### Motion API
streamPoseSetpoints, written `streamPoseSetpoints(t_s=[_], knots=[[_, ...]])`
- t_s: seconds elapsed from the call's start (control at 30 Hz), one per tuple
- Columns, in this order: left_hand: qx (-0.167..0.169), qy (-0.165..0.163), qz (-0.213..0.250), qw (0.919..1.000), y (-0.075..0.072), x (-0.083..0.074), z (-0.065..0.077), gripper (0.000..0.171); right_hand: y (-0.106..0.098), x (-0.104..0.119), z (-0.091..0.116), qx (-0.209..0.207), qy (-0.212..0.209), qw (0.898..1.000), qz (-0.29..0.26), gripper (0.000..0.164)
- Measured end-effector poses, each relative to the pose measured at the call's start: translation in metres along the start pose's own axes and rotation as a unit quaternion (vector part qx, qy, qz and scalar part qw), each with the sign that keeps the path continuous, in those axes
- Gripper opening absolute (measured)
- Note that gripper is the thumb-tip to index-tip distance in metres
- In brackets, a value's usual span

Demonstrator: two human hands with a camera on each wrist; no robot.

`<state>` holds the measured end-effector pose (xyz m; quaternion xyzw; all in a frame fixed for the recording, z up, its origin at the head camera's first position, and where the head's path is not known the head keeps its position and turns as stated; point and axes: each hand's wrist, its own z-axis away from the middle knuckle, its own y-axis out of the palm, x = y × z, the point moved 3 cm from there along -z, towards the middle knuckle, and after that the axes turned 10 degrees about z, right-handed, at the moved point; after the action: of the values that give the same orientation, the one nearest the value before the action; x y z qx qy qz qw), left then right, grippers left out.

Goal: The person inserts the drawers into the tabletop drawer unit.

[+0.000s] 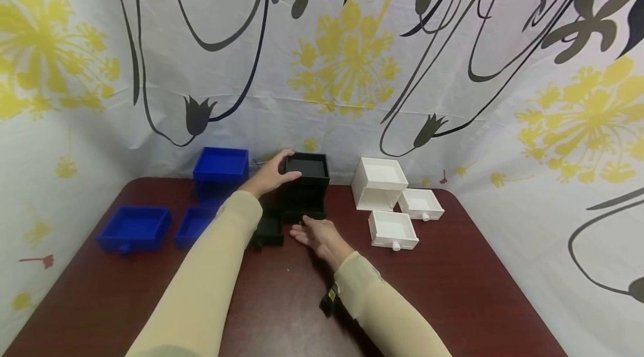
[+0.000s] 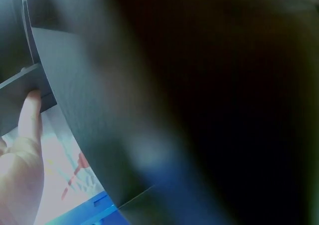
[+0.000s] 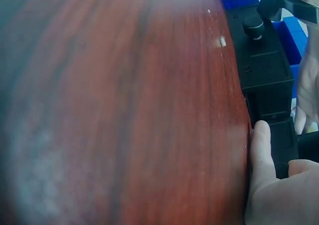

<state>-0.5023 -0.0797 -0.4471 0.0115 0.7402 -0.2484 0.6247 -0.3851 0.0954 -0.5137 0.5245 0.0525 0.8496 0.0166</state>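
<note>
A black drawer cabinet (image 1: 308, 166) stands at the back middle of the table. My left hand (image 1: 269, 176) grips its upper left side, the thumb near the front top edge and a finger at the rear corner. In the left wrist view a fingertip touches its dark edge (image 2: 30, 80). My right hand (image 1: 322, 238) is at the cabinet's lower front, fingers fairly straight and pointing left. In the right wrist view its thumb (image 3: 262, 150) touches a black part low on the cabinet; the other fingers are mostly hidden. A loose black drawer (image 1: 269, 228) with a round knob (image 3: 253, 28) lies left of the right hand.
To the left stand a blue cabinet (image 1: 221, 164) and two blue drawers, one at the far left (image 1: 134, 227) and one partly behind my left sleeve (image 1: 193, 224). To the right are a white cabinet (image 1: 380, 178) and two white drawers (image 1: 393, 228). Patterned cloth (image 1: 342, 66) hangs behind the table.
</note>
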Motion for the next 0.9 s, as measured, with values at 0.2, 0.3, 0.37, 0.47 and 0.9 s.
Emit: streamPoseSetpoints(t_s=[0.2, 0.3, 0.37, 0.47, 0.9], knots=[[-0.002, 0.001, 0.003, 1.0, 0.0009, -0.0011, -0.0007, 0.079, -0.0023, 0.0006, -0.0014, 0.008, 0.003, 1.0, -0.007, 0.04], [-0.001, 0.001, 0.002, 1.0, 0.0012, -0.0005, 0.0001, 0.079, -0.0026, 0.0003, -0.0019, 0.011, 0.003, 1.0, -0.01, 0.04], [-0.001, 0.001, 0.003, 1.0, 0.0013, -0.0003, 0.0006, 0.079, -0.0025, -0.0002, -0.0024, 0.011, 0.004, 1.0, -0.012, 0.04], [0.0, -0.001, 0.007, 1.0, 0.0026, -0.0009, 0.0006, 0.079, -0.003, -0.0011, -0.0031, 0.01, 0.002, 1.0, -0.018, 0.039], [0.0, -0.012, 0.017, 0.9998, 0.0034, -0.0012, 0.0021, 0.078, -0.0034, 0.0016, -0.0031, 0.011, 0.006, 0.999, -0.035, 0.043]])
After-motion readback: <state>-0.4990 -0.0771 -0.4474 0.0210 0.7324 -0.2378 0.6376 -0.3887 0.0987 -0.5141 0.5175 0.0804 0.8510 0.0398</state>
